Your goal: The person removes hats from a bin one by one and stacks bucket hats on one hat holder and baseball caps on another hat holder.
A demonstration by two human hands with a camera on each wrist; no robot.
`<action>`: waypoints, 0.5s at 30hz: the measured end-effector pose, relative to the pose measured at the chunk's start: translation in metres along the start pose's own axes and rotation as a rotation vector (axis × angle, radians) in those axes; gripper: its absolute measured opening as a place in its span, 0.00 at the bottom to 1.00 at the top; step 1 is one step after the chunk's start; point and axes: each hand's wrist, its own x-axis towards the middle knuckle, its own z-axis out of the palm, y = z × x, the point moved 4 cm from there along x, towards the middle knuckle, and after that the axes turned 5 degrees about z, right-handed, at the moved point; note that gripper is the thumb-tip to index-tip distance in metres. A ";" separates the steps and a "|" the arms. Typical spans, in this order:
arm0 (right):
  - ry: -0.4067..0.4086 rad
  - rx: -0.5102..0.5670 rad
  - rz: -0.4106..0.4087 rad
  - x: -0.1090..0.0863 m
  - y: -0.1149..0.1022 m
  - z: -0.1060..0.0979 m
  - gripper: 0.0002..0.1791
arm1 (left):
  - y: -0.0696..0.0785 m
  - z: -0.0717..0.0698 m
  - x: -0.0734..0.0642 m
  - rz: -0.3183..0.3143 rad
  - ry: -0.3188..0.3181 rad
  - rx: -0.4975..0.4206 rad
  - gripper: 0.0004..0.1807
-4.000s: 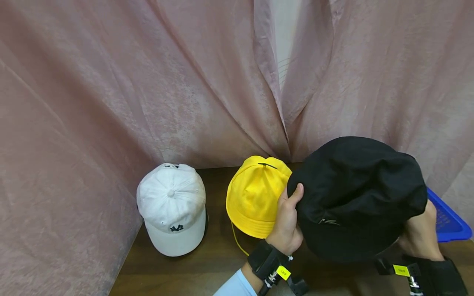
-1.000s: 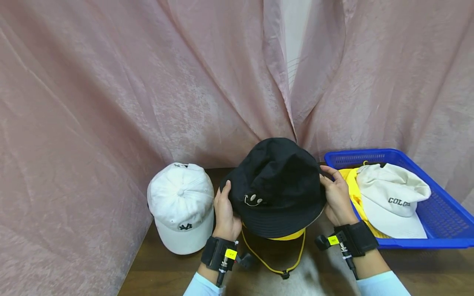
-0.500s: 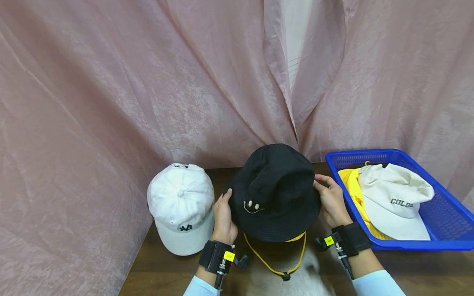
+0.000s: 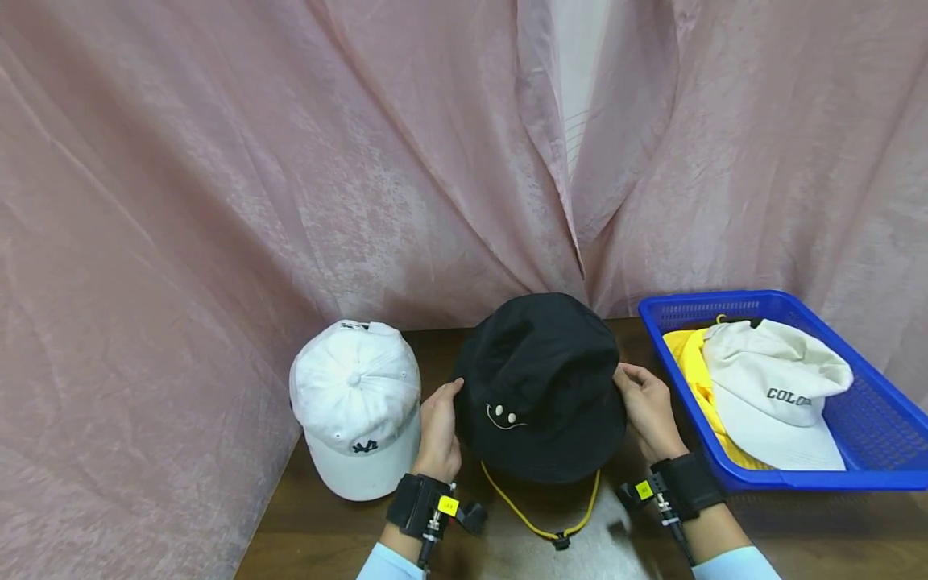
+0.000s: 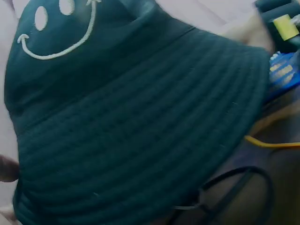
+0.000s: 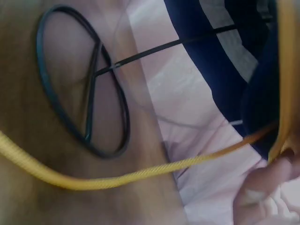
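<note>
A black bucket hat [image 4: 540,387] with an embroidered smiley covers the yellow hat, whose cord [image 4: 532,528] hangs out below with a black toggle. My left hand [image 4: 439,431] pinches the brim at its left edge, thumb on top. On the opposite side my right hand [image 4: 651,411] pinches the brim. The stitched brim and smiley of the black hat [image 5: 131,126] fill the left wrist view. Under the hats, the right wrist view shows a black wire stand [image 6: 44,79] with a looped base, the yellow cord [image 6: 108,183] and my right thumb [image 6: 262,192].
A white baseball cap [image 4: 355,403] stands just left of my left hand. At the right, a blue plastic basket [image 4: 880,439] holds a cream cap [image 4: 779,395] lying on something yellow [image 4: 685,354]. A pink curtain [image 4: 406,161] hangs behind the brown table [image 4: 319,532].
Both hands have brought the black hat from the right, leftward over the yellow hat, and lowered it. The yellow hat's crown and brim have become hidden in the head view.
</note>
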 end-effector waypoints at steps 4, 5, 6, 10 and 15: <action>-0.128 0.027 0.060 -0.008 0.007 -0.008 0.33 | 0.009 0.004 0.009 0.001 0.009 0.021 0.27; -0.163 0.041 0.065 -0.009 0.008 -0.009 0.31 | 0.011 0.006 0.011 0.001 0.010 0.019 0.27; -0.199 0.059 0.065 -0.010 0.008 -0.009 0.28 | 0.013 0.008 0.014 0.000 0.013 0.013 0.27; -0.287 0.147 0.064 -0.009 0.005 -0.010 0.20 | 0.012 0.011 0.023 -0.005 0.041 -0.017 0.22; -0.281 0.203 0.067 -0.006 0.000 -0.009 0.18 | 0.003 0.013 0.028 -0.027 0.069 0.013 0.15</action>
